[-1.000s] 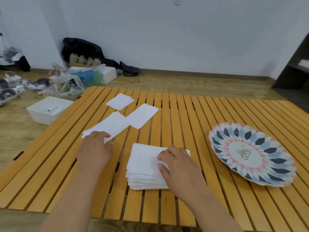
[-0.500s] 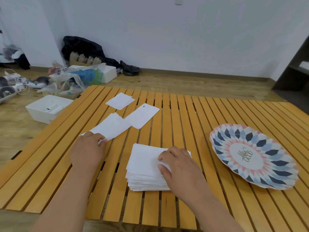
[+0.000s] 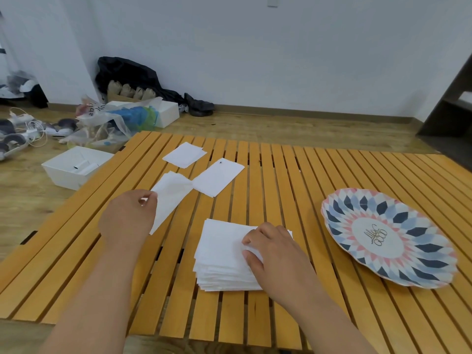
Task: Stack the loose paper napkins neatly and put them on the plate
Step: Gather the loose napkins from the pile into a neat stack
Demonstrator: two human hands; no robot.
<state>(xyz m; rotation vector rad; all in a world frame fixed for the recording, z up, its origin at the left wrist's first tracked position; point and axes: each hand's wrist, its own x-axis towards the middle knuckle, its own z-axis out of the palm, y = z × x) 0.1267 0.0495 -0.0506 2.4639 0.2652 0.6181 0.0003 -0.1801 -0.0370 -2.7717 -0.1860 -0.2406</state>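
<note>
A: Left hand?
B: Your left hand (image 3: 127,215) pinches one loose napkin (image 3: 171,198) at its edge.
A: Right?
B: Your right hand (image 3: 273,251) curls on the stack (image 3: 219,251), gripping top sheets, mid-desk (image 3: 281,175). The plate (image 3: 388,236) sits apart, to the right.

The left hand (image 3: 127,218) covers the lower left corner of the napkin (image 3: 171,198) it pinches, so the fingertips under the sheet go unseen. The right hand (image 3: 275,254) hides the right part of the stack (image 3: 219,254); how many sheets its curled fingers grip cannot be told. Both forearms run out of the bottom edge. The table (image 3: 281,175) is cut off at the right edge. The gold lettering at the centre of the plate (image 3: 421,254) is too small to read, as are the contents of the white box (image 3: 74,167) at middle left
</note>
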